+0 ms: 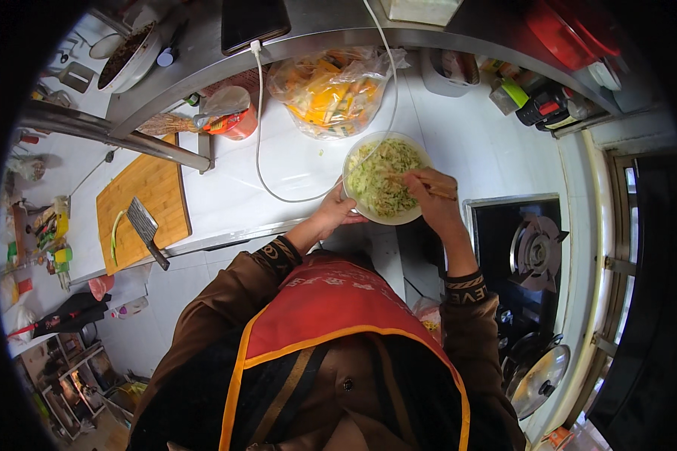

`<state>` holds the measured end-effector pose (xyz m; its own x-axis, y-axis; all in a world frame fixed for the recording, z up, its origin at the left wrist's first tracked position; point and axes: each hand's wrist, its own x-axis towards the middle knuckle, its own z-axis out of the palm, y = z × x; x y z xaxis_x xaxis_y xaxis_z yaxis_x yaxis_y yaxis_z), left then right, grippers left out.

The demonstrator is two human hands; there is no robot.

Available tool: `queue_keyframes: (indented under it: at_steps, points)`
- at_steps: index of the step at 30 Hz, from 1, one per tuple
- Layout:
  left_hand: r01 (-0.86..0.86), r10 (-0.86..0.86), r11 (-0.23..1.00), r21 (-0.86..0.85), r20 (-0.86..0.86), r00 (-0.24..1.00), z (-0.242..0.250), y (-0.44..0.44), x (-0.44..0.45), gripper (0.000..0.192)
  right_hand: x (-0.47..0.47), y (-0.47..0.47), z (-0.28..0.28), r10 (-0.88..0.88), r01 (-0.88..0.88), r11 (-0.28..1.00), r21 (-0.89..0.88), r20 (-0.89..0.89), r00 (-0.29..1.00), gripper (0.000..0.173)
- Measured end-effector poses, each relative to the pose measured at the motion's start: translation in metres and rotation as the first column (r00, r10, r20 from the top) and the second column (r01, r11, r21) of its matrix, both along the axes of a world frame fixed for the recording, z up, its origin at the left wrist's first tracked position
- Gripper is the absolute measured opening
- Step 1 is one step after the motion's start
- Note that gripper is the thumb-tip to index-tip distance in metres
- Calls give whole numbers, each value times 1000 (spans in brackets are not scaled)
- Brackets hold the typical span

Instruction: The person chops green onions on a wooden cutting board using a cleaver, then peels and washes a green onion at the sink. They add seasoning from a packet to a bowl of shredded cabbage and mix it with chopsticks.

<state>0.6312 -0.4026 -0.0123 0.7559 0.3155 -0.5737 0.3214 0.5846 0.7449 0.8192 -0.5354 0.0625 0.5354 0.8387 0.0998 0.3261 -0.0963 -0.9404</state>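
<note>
A white bowl (pixel 425 151) full of pale green shredded vegetable (pixel 379 183) is before me at the counter's front edge. My left hand (pixel 334 209) grips the bowl's near left side, thumb towards the rim and fingers beneath. In my right hand (pixel 437 200) is a pair of wooden chopsticks (pixel 441 189). Their tips go into the shredded filling, where they are partly hidden. A white charging cable (pixel 293 200) loops across the counter and over the bowl.
Behind the bowl sits a clear plastic bag (pixel 333 90) of yellow and orange pieces. At left a cleaver (pixel 144 222) and a green onion stalk (pixel 115 237) lie on a bamboo cutting board (pixel 141 175). A gas burner (pixel 537 252) is at right. A metal shelf (pixel 338 36) overhangs the back.
</note>
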Motion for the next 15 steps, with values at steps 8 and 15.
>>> queue_keyframes:
  at_steps: [8, 15]
  points:
    - [1, 0, 999, -51, 22, 1000, -1, 1, 0, 72, -6, 22, -8, -44, 53, 976, -210, 49, 998, 17]
    - [-32, 33, 997, -72, 14, 999, -1, -1, 1, 72, -32, 17, -15, -93, 97, 993, 60, -61, 994, 17]
